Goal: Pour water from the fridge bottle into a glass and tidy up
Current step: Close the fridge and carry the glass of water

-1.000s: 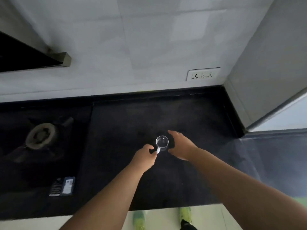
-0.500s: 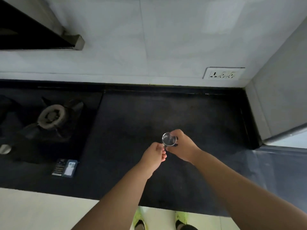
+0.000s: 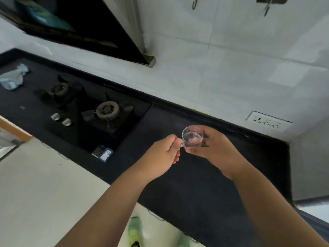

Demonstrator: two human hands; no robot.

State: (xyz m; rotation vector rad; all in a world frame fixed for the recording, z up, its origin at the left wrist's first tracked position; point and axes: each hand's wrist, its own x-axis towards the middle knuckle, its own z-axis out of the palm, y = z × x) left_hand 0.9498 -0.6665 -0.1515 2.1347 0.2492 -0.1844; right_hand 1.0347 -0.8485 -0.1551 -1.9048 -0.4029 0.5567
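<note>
A small clear glass cup point(image 3: 192, 138) with a handle is held above the black counter point(image 3: 213, 184), with some water in it. My left hand point(image 3: 163, 155) pinches the handle on the cup's left side. My right hand point(image 3: 215, 148) wraps its fingers around the cup's body from the right and underneath. No bottle is in view.
A black gas stove with two burners point(image 3: 106, 109) sits on the counter to the left, with a small dark box point(image 3: 102, 154) at its front edge. A crumpled cloth point(image 3: 13, 77) lies at far left. A wall socket point(image 3: 268, 122) is on the tiled wall, and a chimney hood point(image 3: 71, 27) hangs above the stove.
The cup stood on the counter a second ago; both hands closed on it and lifted it. My view has swung left and up, bringing the stove and hood into sight.
</note>
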